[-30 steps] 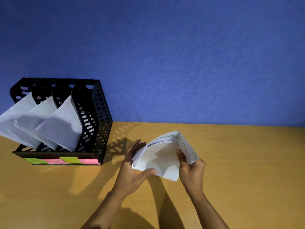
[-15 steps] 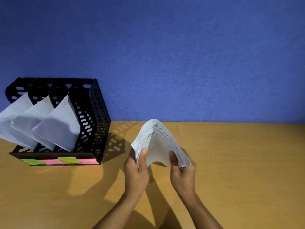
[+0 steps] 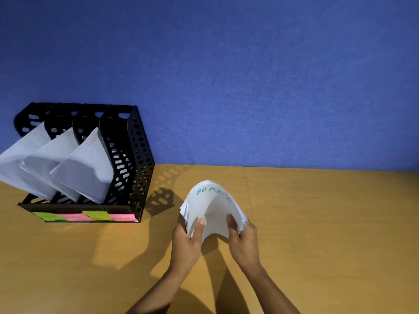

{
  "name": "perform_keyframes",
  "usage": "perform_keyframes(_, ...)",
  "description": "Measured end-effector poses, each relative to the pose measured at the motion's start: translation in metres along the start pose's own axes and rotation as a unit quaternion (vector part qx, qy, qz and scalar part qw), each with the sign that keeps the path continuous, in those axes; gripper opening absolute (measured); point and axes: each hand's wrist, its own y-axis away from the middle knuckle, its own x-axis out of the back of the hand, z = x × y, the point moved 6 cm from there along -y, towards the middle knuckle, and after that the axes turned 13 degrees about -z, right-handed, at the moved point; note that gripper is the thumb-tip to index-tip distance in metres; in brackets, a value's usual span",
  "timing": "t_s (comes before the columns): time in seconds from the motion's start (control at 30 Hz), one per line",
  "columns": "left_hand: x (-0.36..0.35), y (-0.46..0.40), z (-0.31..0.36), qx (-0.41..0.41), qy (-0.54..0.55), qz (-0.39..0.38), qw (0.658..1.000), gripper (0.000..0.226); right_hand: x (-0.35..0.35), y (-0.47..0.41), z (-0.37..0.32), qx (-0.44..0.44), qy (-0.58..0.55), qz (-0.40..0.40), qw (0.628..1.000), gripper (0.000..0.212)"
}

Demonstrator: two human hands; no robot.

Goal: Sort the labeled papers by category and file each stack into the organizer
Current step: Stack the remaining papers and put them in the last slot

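A white paper stack (image 3: 212,206) marked "ADMIN" in green stands on end on the wooden table (image 3: 317,223), bowed into an arch. My left hand (image 3: 187,242) grips its left edge and my right hand (image 3: 243,240) grips its right edge, thumbs on the front sheet. To the left stands the black organizer (image 3: 133,159) with four slots. Three slots each hold a leaning white stack (image 3: 88,171); the rightmost slot (image 3: 114,141) has no paper in it. Green and pink labels (image 3: 90,216) run along its front base.
A blue wall (image 3: 226,75) rises directly behind the table and the organizer. Shadows of my arms and the organizer fall on the tabletop between the organizer and my hands.
The stack went from a loose, half-folded bundle to an upright, squared arch. My left hand shifted from under it to its left edge, and the "ADMIN" writing now faces me.
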Motion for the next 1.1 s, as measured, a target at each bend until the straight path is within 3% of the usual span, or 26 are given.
perform_keyframes(0.1, 0.0, 0.003, -0.017, 0.034, -0.004, -0.005, 0.999, 0.013, -0.001, 0.003, 0.018, -0.042, -0.005, -0.001, 0.999, 0.024)
perform_keyframes(0.2, 0.006, 0.004, -0.028, 0.051, 0.01, -0.002, 0.999, 0.021, 0.002, 0.006, 0.034, -0.08, -0.017, 0.009, 0.997, 0.013)
perform_keyframes(0.53, 0.031, -0.011, -0.018, 0.067, 0.055, 0.029, 0.996, 0.021, -0.002, -0.005, 0.027, -0.093, -0.057, -0.004, 0.994, 0.018)
perform_keyframes(0.73, 0.066, -0.006, 0.005, -0.024, 0.029, 0.158, 0.987, 0.054, -0.02, -0.015, 0.014, -0.094, -0.097, -0.016, 0.991, 0.02)
perform_keyframes(0.83, 0.078, 0.002, 0.012, -0.035, -0.103, 0.193, 0.975, 0.061, -0.033, -0.02, 0.005, -0.093, -0.131, -0.011, 0.987, 0.015)
perform_keyframes(0.93, 0.072, 0.011, 0.021, -0.05, -0.206, 0.135, 0.968, 0.053, -0.049, -0.027, -0.008, -0.09, -0.161, -0.01, 0.983, 0.014)
perform_keyframes(1.1, 0.05, 0.019, 0.023, -0.041, -0.243, -0.012, 0.969, 0.067, -0.082, -0.033, -0.033, -0.078, -0.224, -0.071, 0.969, 0.015)
